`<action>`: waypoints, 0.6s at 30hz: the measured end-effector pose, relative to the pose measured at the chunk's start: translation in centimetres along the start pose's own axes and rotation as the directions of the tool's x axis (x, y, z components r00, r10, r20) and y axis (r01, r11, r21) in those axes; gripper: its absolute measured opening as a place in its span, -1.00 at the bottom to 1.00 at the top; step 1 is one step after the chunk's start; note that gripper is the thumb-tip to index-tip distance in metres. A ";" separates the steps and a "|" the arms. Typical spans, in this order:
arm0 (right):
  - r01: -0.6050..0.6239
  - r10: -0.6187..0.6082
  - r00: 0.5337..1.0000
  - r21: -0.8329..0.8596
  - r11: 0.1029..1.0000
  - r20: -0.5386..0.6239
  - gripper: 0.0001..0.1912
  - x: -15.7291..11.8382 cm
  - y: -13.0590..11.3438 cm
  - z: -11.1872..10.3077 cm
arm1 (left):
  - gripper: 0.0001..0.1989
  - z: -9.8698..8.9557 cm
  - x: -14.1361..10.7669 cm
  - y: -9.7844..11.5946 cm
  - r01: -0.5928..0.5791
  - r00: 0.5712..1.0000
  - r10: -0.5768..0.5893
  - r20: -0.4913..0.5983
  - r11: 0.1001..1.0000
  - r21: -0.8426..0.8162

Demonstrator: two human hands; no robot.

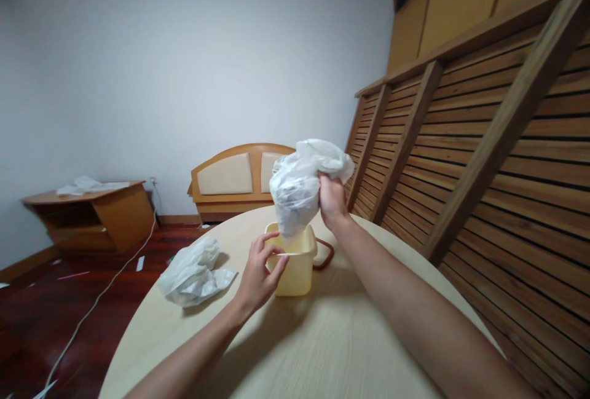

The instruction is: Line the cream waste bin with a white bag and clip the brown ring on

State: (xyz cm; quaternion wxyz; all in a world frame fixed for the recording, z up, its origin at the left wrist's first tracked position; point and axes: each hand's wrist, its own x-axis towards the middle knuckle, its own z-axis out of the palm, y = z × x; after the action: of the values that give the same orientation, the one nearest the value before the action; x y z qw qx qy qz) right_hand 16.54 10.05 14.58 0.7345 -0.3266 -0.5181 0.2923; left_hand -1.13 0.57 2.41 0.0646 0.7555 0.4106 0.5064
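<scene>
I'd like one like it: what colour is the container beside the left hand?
The container is pale yellow; it shows best in the head view.

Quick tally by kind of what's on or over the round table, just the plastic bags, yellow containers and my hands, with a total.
White plastic bags: 2 (held bag, bag on the table)
Yellow containers: 1 (yellow container)
Hands: 2 (left hand, right hand)
Total: 5

hands (258, 268): bare | fingers (268, 252): slim | wrists (240, 310): narrow | forearms (387, 285): bare, smooth, slender, tapering handward
</scene>
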 end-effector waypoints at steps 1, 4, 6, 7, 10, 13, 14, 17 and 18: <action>-0.031 0.031 0.999 -0.036 0.999 0.014 -0.65 -0.6 0.5 0.2 | -0.85 -0.1 -0.2 0.1 0.003 1.000 -0.003 -0.002 1.000 -0.021; -0.124 0.137 0.968 -0.071 0.990 0.212 -0.69 -2.4 1.6 0.1 | -0.89 -0.2 -0.5 0.0 0.000 0.998 -0.005 -0.059 0.996 -0.084; -0.164 0.171 0.924 -0.050 0.985 0.341 -0.67 -3.3 1.8 -0.2 | -0.84 -0.1 -0.4 -0.4 0.019 0.989 -0.038 -0.141 0.991 -0.132; -0.178 0.177 0.906 -0.033 0.983 0.383 -0.65 -3.6 1.8 -0.4 | -0.80 0.0 -0.1 -0.6 0.043 0.981 -0.073 -0.179 0.986 -0.163; -0.167 0.153 0.871 -0.011 0.986 0.467 -0.62 -3.7 1.3 -0.8 | -0.60 0.1 1.0 -1.1 0.136 0.966 -0.190 -0.173 0.950 -0.283; -0.057 0.067 0.849 -0.035 0.998 0.524 -0.62 -3.1 0.3 -0.8 | -0.30 0.0 2.4 -1.0 0.208 0.971 -0.235 -0.043 0.919 -0.336; -0.017 0.040 0.843 -0.049 0.999 0.537 -0.62 -2.8 0.0 -0.7 | -0.23 -0.1 2.8 -0.8 0.222 0.971 -0.239 -0.012 0.919 -0.327; 0.085 -0.021 0.868 -0.107 0.991 0.496 -0.61 -1.8 -1.1 -0.4 | -0.23 -0.4 4.0 0.1 0.229 0.973 -0.229 0.032 0.935 -0.270; 0.117 -0.048 0.886 -0.122 0.986 0.462 -0.60 -1.5 -1.4 -0.2 | -0.29 -0.4 4.4 0.3 0.232 0.973 -0.228 0.047 0.939 -0.254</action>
State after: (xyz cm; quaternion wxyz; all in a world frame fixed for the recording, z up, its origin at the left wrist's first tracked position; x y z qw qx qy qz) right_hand 16.45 7.98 14.81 0.5777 -0.2792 -0.7098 0.2906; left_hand -0.64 3.23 5.87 0.2244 0.6917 0.4263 0.5381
